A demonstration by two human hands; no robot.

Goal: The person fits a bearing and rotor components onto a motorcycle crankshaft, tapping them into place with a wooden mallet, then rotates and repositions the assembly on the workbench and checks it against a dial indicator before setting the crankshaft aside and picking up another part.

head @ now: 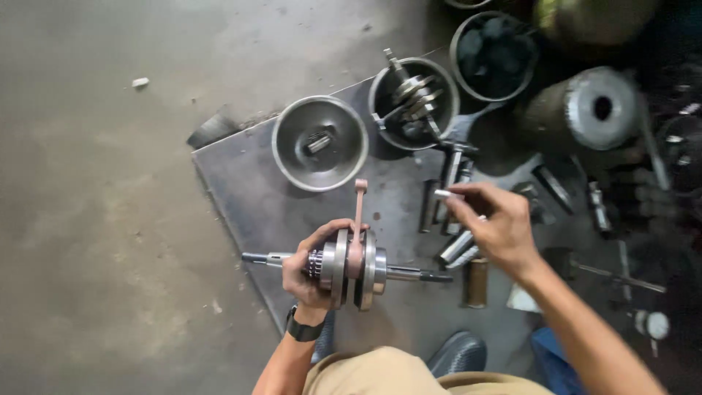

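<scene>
Nearest, the left hand (311,272) has its fingers wrapped around a crankshaft (349,269), held level over the dark metal surface (248,197) — its connecting rod (359,212) points to twelve o'clock. At two o'clock from it, the right hand (497,227) pinches a small metal pin (444,194) between fingertips. Farther off, at twelve o'clock, stand a shallow steel bowl (319,143) and a round tin of parts (413,102).

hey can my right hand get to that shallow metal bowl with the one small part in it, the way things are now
Probably yes. The right hand hovers above the metal plate, pinching a small silvery pin, and the shallow bowl sits open-topped ahead and to its left. Only the upright connecting rod of the crankshaft stands near that path; it looks passable.
</scene>
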